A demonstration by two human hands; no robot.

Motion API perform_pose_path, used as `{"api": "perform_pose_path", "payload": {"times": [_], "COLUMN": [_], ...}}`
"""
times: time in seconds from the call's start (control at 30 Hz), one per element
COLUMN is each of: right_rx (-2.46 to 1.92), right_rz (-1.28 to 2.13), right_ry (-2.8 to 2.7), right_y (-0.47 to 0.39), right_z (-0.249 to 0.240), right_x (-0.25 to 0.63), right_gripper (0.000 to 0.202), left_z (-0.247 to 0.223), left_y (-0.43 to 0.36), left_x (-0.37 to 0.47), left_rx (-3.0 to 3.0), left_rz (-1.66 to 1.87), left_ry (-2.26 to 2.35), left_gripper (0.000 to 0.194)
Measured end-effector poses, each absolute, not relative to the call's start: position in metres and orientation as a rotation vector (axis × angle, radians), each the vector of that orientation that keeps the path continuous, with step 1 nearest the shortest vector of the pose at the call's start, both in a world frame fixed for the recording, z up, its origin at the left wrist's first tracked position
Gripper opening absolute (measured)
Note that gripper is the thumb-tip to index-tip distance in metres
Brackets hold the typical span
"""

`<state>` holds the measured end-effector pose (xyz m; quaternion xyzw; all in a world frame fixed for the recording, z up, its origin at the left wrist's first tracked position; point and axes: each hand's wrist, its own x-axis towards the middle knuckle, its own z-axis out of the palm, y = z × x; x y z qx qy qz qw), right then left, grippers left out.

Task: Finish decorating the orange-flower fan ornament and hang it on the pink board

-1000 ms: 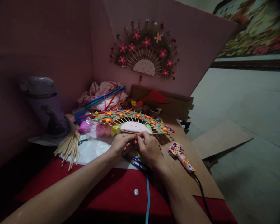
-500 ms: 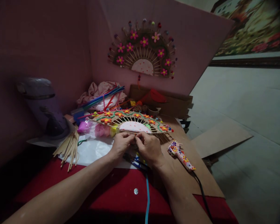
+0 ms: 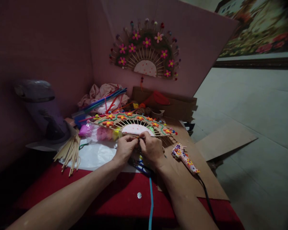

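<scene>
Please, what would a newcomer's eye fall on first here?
Probably the pink-flowered fan high on the pink backdrop, then the orange-flowered fan below, with the left hand and right hand close together at its lower edge. Next, right of them, a flowery glue gun lies on cardboard.

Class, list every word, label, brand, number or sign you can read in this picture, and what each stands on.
Readable text: none.
Purple bottle with a greyish lid: a dark figure shows, but no readable lettering.
Flower-patterned, gun-shaped tool with a black cord: no readable lettering.
Small round silvery disc on the red cloth: too small to tell whether it is marked.
Half-round fan-shaped craft with orange flowers: no lettering shows.
</scene>
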<state>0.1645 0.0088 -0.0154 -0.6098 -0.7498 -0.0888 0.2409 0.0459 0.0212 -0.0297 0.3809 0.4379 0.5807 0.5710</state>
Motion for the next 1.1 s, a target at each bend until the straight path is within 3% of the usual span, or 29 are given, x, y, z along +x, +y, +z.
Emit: {"api": "perform_pose_path", "payload": {"times": [0.17,0.57,1.1], "right_rx": [-1.676,-1.628,-1.543], "right_rz": [-0.249,-0.212,-0.177], "right_ry": [-2.055,-2.028,-1.963], "right_y": [0.009,0.008,0.009], "right_z": [-0.016,-0.018,-0.016], "right_x": [0.165,0.166,0.166], "right_gripper": [0.018,0.017,0.019], "left_z": [-0.03,-0.02,-0.019], "left_y": [0.02,0.011,0.015], "left_x": [0.05,0.048,0.044], "left_rx": [0.874,0.663,0.568], "left_rz": [1.417,1.231,1.18], "left_ry": [1.069,0.938,0.847], "left_gripper": [0.013,0.026,0.019]}}
